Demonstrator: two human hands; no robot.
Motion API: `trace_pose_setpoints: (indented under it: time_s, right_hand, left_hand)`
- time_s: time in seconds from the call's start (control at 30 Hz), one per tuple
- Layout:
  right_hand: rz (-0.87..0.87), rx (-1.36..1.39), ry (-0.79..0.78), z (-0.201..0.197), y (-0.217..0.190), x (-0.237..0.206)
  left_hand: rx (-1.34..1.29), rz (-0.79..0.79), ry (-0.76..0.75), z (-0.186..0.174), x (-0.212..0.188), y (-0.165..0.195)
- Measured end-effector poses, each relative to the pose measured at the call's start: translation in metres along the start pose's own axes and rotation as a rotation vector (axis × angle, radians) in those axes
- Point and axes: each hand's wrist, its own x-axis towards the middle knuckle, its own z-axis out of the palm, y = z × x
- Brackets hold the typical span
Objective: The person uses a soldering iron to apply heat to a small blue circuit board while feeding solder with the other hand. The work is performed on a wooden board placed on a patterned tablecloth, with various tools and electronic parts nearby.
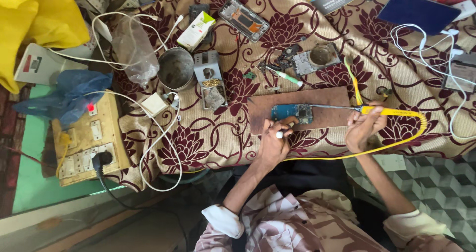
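Gripping a yellow-handled soldering iron (391,111), the right hand (363,128) aims its metal tip at a small blue circuit board (292,112) lying on a brown wooden slab (327,117), while the left hand (275,142) pinches a thin white stick beside it. Heat could likely scorch the maroon floral cloth (218,133), should the tip slip; clutter crowds round

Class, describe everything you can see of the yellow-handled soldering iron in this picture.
The soldering iron has a yellow handle and a thin grey metal shaft. It lies almost level, its tip pointing toward the blue circuit board on the brown wooden board. The right hand grips the handle. A yellow cord leaves the handle's rear, curving back along the patterned cloth. Whether the tip touches the circuit board cannot be told.
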Motion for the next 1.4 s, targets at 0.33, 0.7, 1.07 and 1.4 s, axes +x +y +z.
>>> trace_pose_setpoints:
  time_s: [0.33, 0.7, 1.07, 1.4]
  right_hand:
    - [-0.046, -0.073, -0.117, 0.009, -0.013, -0.010]
    - [-0.040, -0.179, -0.151, 0.020, -0.019, -0.005]
    - [-0.029, -0.253, -0.151, 0.029, -0.026, -0.005]
    - [-0.014, -0.263, -0.170, 0.032, -0.026, -0.004]
  left_hand:
    - [-0.004, 0.032, -0.001, -0.001, -0.003, -0.002]
    - [0.008, 0.062, 0.019, 0.001, -0.003, -0.004]
    - [-0.009, 0.023, 0.001, -0.001, -0.003, -0.001]
    - [0.028, 0.041, 0.012, 0.000, -0.003, -0.002]
